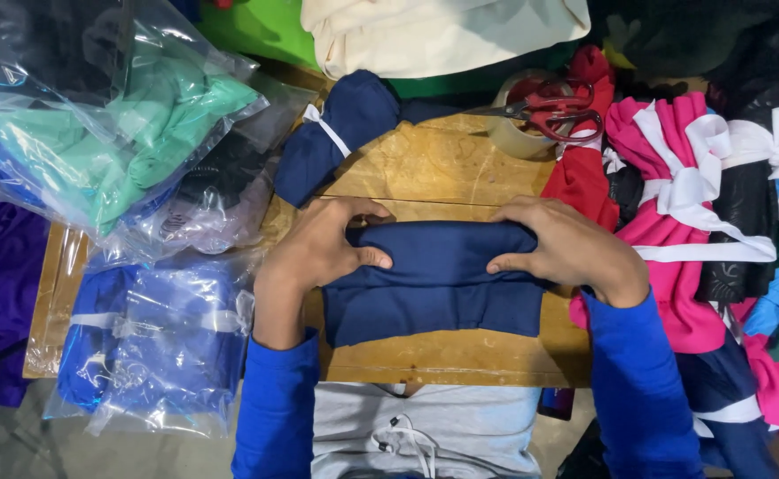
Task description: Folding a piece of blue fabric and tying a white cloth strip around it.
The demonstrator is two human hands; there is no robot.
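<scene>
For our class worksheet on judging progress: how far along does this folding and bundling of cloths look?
Done: a navy cloth roll tied with white ribbon lies at the back of the wooden table, with bagged cloths in clear plastic on the left. In hand: left hand and right hand press a folded navy cloth, untied. Left: scissors and tape roll lie unused.

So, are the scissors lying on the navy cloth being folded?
No, the scissors rest on a tape roll beyond the navy cloth.
</scene>
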